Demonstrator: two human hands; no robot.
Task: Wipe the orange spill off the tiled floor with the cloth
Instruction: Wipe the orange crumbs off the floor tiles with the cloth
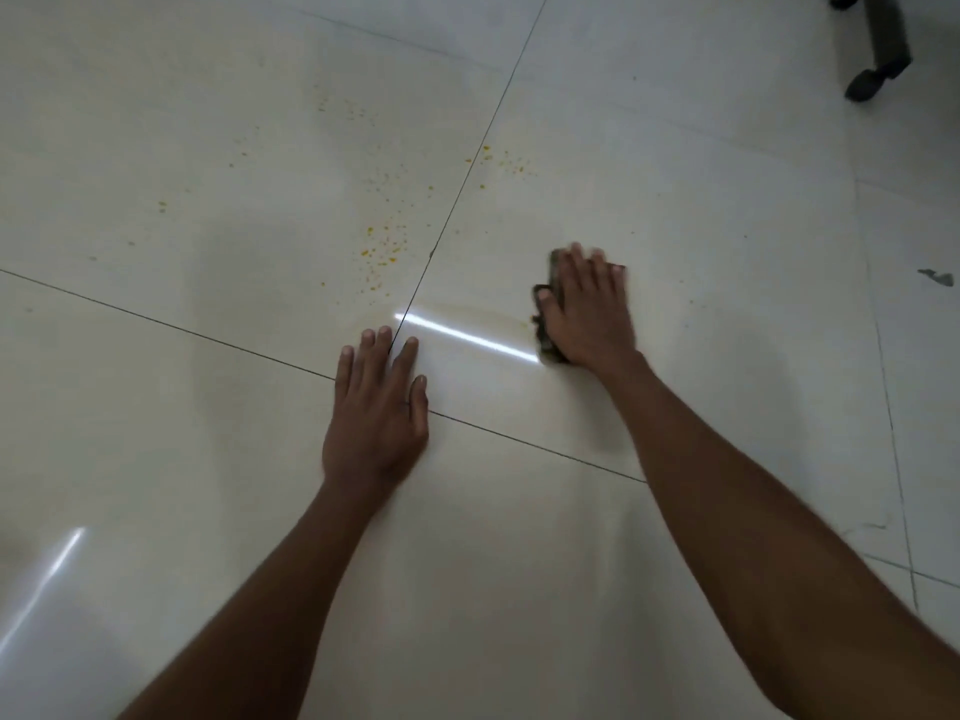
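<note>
Orange specks of the spill (382, 252) are scattered over the pale tiled floor (208, 148), mostly left of a dark grout line, with more specks (506, 161) farther back on the right tile. My right hand (589, 304) presses flat on a dark cloth (545, 324), of which only the left edge shows from under the palm and fingers. The cloth lies on the right tile, to the right of the main specks. My left hand (376, 407) rests flat on the floor with fingers apart, over the crossing of the grout lines, holding nothing.
A chair leg with a black caster (878, 70) stands at the top right. A small dark mark (937, 277) lies on the floor at the right edge. Bright light reflections streak the glossy tiles between my hands and at the lower left.
</note>
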